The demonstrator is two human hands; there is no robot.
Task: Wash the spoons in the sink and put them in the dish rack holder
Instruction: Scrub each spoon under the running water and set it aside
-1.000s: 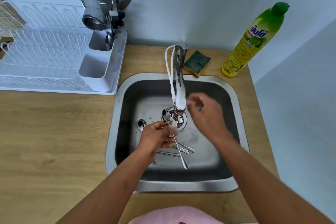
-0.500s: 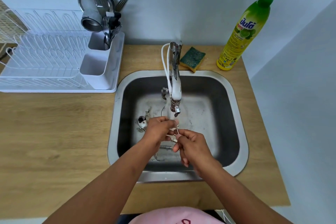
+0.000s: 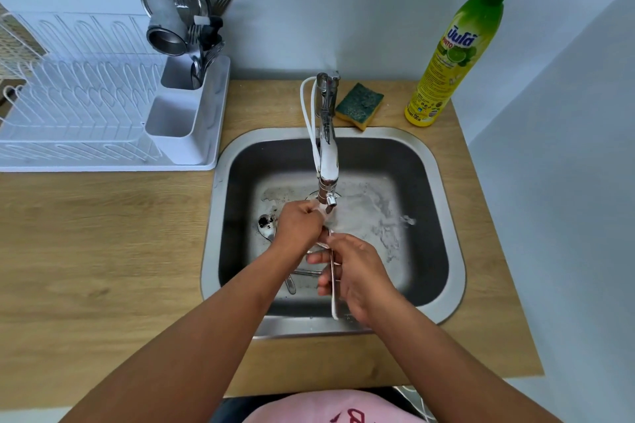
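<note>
Over the steel sink (image 3: 450, 271), both hands hold one metal spoon (image 3: 332, 299) under the running tap (image 3: 328, 161). My left hand (image 3: 298, 224) is closed around its bowl end just below the spout. My right hand (image 3: 355, 276) grips and rubs the handle, whose tip points toward me. A dirty spoon (image 3: 266, 224) lies on the sink floor to the left, and more spoon handles (image 3: 311, 272) show under my hands. The white cutlery holder (image 3: 187, 120) on the dish rack (image 3: 68, 106) stands at the back left, with forks and spoons in its rear compartment.
A green-and-yellow sponge (image 3: 359, 106) lies behind the sink, beside a yellow dish soap bottle (image 3: 452, 55). A metal strainer and cup (image 3: 168, 17) lean above the holder. Wooden counter (image 3: 103, 251) surrounds the sink; a wall stands at the right.
My right hand came down from the tap and took hold of the spoon's handle. Water now runs over the spoon. The view has shifted slightly.
</note>
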